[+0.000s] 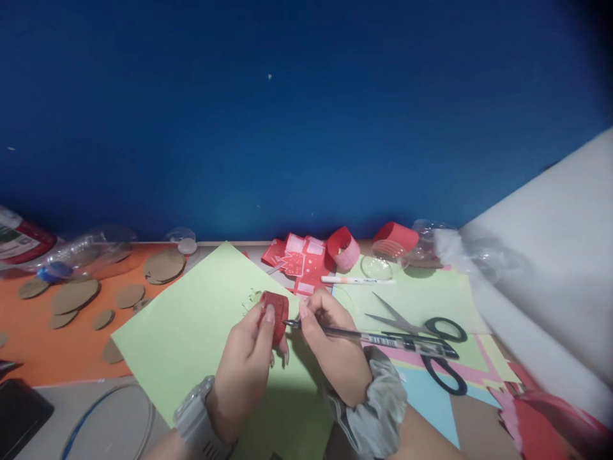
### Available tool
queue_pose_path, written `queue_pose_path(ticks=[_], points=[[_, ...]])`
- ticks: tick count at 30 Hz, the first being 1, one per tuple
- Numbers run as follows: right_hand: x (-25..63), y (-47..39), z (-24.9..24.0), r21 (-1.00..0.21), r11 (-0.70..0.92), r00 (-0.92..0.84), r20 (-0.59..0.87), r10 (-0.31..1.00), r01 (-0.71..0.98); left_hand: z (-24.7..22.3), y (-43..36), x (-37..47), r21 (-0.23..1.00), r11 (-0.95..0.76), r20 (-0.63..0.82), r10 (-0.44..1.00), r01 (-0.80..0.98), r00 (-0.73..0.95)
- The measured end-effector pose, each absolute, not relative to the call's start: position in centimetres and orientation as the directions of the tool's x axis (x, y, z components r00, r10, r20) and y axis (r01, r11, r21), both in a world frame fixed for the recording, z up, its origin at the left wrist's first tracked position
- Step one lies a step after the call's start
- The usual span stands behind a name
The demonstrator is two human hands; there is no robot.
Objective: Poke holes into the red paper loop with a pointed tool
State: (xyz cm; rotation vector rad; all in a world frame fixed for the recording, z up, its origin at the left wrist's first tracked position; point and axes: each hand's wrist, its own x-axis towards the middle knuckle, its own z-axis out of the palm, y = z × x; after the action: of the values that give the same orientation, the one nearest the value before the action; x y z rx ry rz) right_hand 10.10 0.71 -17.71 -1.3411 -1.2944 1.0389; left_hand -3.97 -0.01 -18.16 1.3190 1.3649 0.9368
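Note:
My left hand (251, 338), with a grey watch at its wrist, pinches a small red rounded piece (274, 313) marked with dark lines. What it is made of I cannot tell. In my right hand (330, 335) is a black-and-clear pen (378, 337), its tip at the right edge of the red piece. A grey scrunchie circles my right wrist. Both hands are over a light green paper sheet (201, 313). Just beyond the red piece, small green cut bits (251, 299) show, partly hidden.
Black-handled scissors (402, 319) lie partly open on coloured papers at the right. A white marker (357, 280), red paper pieces (306, 265) and a red ring (343, 248) are behind. Cardboard discs (75, 296) and a clear bottle (96, 249) occupy the orange sheet (29, 345).

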Motion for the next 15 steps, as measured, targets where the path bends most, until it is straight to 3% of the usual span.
queue_pose_path(ticks=[15], points=[[10.19,0.73,-17.67,-0.983,0.058,0.063,0.07,0.996,0.175,-18.25,-0.18,-4.16,0.962,0.121,-0.144,0.986,0.243,0.079]])
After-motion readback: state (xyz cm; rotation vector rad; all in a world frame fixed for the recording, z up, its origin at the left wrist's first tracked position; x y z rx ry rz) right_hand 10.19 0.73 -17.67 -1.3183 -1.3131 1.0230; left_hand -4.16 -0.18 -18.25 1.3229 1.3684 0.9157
